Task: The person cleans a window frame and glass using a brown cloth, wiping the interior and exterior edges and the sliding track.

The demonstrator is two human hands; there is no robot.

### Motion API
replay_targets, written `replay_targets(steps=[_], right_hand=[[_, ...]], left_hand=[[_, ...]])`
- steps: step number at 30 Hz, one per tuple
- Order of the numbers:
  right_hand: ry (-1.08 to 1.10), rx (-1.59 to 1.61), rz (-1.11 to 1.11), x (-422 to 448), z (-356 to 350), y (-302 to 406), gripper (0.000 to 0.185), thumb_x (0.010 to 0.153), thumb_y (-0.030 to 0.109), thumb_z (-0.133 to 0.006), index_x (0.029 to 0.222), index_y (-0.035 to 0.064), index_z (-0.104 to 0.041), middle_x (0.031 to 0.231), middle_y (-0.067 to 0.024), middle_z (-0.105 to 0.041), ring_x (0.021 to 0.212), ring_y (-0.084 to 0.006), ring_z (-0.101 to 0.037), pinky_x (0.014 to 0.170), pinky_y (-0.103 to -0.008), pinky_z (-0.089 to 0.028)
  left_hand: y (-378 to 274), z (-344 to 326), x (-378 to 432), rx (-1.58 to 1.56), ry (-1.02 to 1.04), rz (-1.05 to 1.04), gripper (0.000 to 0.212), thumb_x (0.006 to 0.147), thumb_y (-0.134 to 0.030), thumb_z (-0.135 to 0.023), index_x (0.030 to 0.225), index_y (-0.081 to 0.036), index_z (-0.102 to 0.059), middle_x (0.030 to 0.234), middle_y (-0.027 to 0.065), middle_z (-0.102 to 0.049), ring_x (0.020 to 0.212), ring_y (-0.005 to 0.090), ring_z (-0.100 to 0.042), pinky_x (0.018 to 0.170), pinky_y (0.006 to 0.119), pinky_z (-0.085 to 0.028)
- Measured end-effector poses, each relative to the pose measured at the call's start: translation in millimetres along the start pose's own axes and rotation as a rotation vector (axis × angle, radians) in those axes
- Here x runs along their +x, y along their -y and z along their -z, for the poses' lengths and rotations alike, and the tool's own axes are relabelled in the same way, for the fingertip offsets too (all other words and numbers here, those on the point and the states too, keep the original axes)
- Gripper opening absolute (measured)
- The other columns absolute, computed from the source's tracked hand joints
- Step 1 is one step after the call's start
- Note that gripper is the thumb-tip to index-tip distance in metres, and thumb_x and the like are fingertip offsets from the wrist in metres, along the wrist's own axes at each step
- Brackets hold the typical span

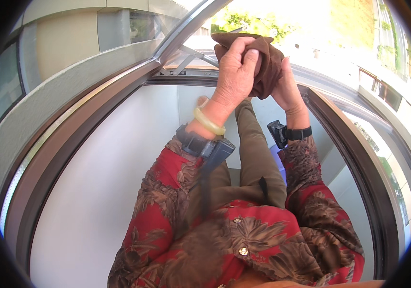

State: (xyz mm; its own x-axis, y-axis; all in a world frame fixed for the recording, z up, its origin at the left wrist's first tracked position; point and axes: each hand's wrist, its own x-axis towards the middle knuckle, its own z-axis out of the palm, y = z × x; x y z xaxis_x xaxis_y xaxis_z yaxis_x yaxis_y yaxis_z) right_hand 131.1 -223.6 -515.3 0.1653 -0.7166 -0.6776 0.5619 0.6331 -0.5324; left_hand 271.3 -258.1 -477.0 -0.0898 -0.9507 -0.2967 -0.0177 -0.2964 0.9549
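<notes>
A bunched brown cloth [269, 70] is held up between my two hands at the window opening. My left hand [238, 72] grips it from the left side, thumb and fingers pressed into the folds. At the cloth's right edge, my right hand [289, 90] holds it with one digit pointing up; its other fingers are partly hidden behind the fabric. A pale bangle [209, 122] and a black strapped device [200, 144] sit on my left wrist. Another black strapped device [287, 134] is on my right wrist.
A brown window frame [349, 144] surrounds me on both sides. The glazed sash [191, 30] stands swung outward at upper left, with a metal stay arm [200, 54] beside my left hand. A pale ledge [47, 97] runs outside. Below are my legs [256, 144] and a purple object [277, 158].
</notes>
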Motion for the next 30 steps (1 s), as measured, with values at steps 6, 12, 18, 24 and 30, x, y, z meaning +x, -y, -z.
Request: replay_targets(steps=[6,12,18,24,30], right_hand=[[0.059,0.400,-0.161,49,-20,7,0.022,0.083,0.025,-0.054,0.092,0.0054,-0.057,0.085,-0.0070,-0.061,0.079,-0.0202,-0.059,0.067,-0.0337,-0.050],[-0.109,0.349,0.223,121,4,82,0.029,0.078,0.020,-0.052,0.099,0.0011,-0.054,0.099,-0.0124,-0.059,0.094,-0.0253,-0.055,0.071,-0.0335,-0.049],[-0.118,-0.368,0.107,183,38,76,0.033,0.074,0.021,-0.054,0.098,-0.0018,-0.053,0.088,-0.0169,-0.058,0.080,-0.0255,-0.058,0.068,-0.0320,-0.049],[0.298,-1.288,-0.361,197,79,65,0.037,0.075,0.031,-0.051,0.096,0.0010,-0.057,0.085,-0.0157,-0.060,0.074,-0.0214,-0.060,0.054,-0.0293,-0.049],[0.480,-1.363,-0.796,199,133,-7,0.040,0.074,0.034,-0.050,0.082,-0.0034,-0.061,0.067,-0.0143,-0.062,0.050,-0.0223,-0.057,0.045,-0.0318,-0.045]], left_hand=[[13,-7,-36,0.336,0.090,-0.243,0.040,0.077,-0.006,-0.057,0.115,-0.002,-0.047,0.093,0.0163,-0.056,0.086,0.0321,-0.055,0.076,0.038,-0.044],[29,90,-24,0.829,-0.052,-0.497,0.023,0.075,-0.003,-0.056,0.097,-0.003,-0.060,0.097,0.0110,-0.055,0.093,0.0307,-0.051,0.081,0.039,-0.042],[75,148,-27,1.338,0.376,-0.343,0.059,0.077,-0.025,-0.061,0.131,-0.014,-0.039,0.141,0.0123,-0.027,0.128,0.0294,-0.028,0.104,0.042,-0.025],[83,149,-23,1.472,0.379,-0.397,0.058,0.076,-0.042,-0.058,0.130,-0.028,-0.042,0.142,0.0080,-0.027,0.128,0.0255,-0.030,0.101,0.044,-0.026],[107,158,-18,1.402,0.334,-0.457,0.050,0.077,-0.042,-0.052,0.124,-0.024,-0.051,0.139,0.0115,-0.032,0.122,0.0292,-0.037,0.091,0.038,-0.036]])
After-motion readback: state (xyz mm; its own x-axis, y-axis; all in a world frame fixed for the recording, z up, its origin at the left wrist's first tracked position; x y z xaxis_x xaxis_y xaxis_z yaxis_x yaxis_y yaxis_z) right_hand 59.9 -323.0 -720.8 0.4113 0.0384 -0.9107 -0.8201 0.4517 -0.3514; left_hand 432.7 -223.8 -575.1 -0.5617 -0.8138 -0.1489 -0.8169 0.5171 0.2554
